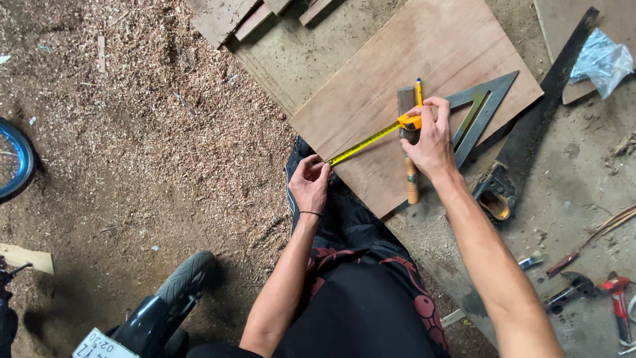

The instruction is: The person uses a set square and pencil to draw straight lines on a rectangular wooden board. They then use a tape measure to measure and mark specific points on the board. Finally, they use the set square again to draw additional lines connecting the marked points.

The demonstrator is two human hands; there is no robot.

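Pinching the end of the yellow tape measure blade (363, 144), the left hand (309, 183) pins it at the near edge of the reddish-brown plywood sheet (424, 59). Farther out, the right hand (432, 136) closes around the tape's yellow case (411, 122) and a yellow pencil (419, 91), just beside a grey metal triangular square (487, 99) and over a wooden-handled hammer (411, 176).

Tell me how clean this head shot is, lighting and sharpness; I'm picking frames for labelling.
Head view: soft, even daylight, faint shadows under the plywood board; the tape measure and both hands, left hand and right hand, are sharp; mild glare on the plastic bag; edges bend slightly.
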